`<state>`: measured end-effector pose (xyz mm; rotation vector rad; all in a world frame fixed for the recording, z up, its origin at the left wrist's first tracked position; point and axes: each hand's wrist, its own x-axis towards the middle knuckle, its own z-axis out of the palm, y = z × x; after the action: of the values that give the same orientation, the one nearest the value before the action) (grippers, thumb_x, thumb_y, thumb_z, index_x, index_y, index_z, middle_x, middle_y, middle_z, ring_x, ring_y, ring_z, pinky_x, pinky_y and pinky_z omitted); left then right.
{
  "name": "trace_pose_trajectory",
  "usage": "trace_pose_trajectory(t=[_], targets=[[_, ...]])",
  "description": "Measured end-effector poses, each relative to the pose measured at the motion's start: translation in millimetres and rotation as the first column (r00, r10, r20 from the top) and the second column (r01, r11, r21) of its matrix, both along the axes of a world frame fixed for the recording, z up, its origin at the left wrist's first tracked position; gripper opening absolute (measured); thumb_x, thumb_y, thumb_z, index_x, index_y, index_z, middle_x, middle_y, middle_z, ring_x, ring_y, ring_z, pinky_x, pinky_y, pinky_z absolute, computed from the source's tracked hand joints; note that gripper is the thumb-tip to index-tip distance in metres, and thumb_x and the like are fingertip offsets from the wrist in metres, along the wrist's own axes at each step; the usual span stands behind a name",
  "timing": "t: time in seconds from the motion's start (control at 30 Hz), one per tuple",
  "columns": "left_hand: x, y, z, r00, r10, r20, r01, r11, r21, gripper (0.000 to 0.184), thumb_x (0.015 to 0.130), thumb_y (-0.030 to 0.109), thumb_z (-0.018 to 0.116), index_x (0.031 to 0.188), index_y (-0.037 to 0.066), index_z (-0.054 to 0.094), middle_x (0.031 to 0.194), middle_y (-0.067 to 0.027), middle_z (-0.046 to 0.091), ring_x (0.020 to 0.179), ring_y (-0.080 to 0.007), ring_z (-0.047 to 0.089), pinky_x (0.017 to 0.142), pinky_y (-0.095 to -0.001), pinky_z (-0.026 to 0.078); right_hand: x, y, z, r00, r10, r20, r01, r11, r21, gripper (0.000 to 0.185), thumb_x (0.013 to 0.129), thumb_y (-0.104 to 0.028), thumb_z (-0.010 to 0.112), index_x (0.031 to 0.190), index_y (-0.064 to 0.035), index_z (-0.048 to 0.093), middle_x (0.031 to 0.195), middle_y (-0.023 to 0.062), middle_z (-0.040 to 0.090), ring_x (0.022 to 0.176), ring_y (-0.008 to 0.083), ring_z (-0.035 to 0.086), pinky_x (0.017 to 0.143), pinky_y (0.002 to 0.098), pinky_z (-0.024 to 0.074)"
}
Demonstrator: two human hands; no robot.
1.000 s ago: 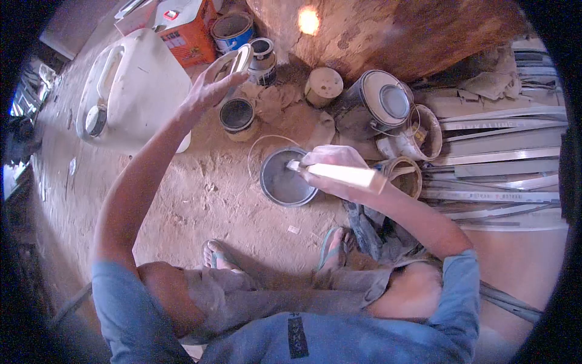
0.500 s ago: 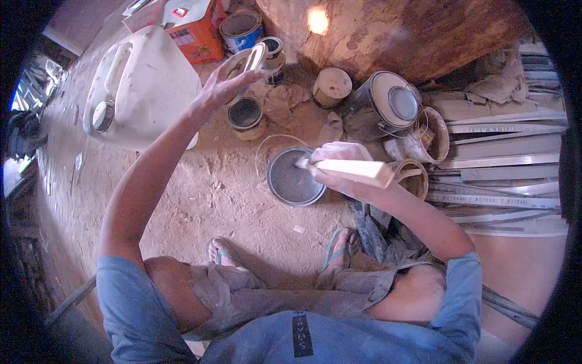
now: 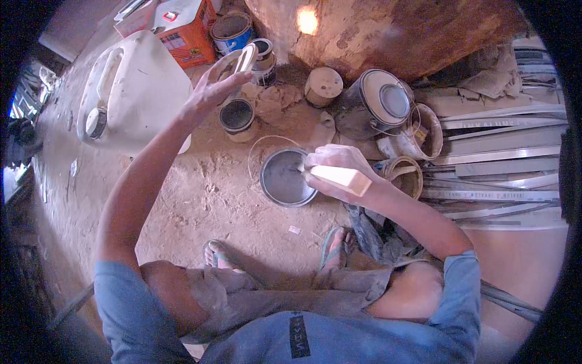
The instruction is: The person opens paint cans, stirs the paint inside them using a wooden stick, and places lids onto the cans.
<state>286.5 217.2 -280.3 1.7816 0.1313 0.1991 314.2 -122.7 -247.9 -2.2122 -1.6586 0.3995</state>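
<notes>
A grey round bucket [image 3: 263, 177] with a thin wire handle [image 3: 249, 159] stands on dusty brown ground before a squatting person; greyish contents fill part of it. A pale, square-edged wooden stick [image 3: 342, 178] slants over its right rim, lower end inside. The person's right hand [image 3: 336, 161] is closed firmly round the stick, near the rim. Up and to the left, the left hand [image 3: 217, 88] is raised, fingers and thumb curved wide around a pale-rimmed round object [image 3: 245, 59]; whether it is a lid or a shallow tin cannot be told.

Beyond stand a large white plastic jerrycan [image 3: 145, 91], an orange box-shaped tin [image 3: 188, 36] and a small open can [image 3: 241, 132]. Long pale strips [image 3: 497, 155] lie at right.

Pushing the stick hard against the wall could tip the bucket, as neither hand steadies it; a quick stroke could splash the contents over the rim.

Compared with half a second ago, the stick's top end has swung closer to the bucket, making it look shorter; the left hand's hold looks unchanged.
</notes>
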Motion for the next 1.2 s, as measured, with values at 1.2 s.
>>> trace_pose_trajectory(t=[1.2], targets=[[-1.1,-4.5,-1.0,0.999,-0.032,0.037,0.032,0.999,-0.003,0.081,0.086,0.046,0.077,0.149,0.005,0.046,0.135,-0.0097,0.060,0.124,-0.0191,0.055,0.106,-0.0331,0.041,-7.7,-1.8,-11.3,0.904,-0.171,-0.391,0.151,0.985,-0.080,0.028,0.088,-0.030,0.072,0.098,-0.0033,0.069,0.086,0.0133,0.066,0.081,0.0285,0.066,0.078,0.0369,0.0535]])
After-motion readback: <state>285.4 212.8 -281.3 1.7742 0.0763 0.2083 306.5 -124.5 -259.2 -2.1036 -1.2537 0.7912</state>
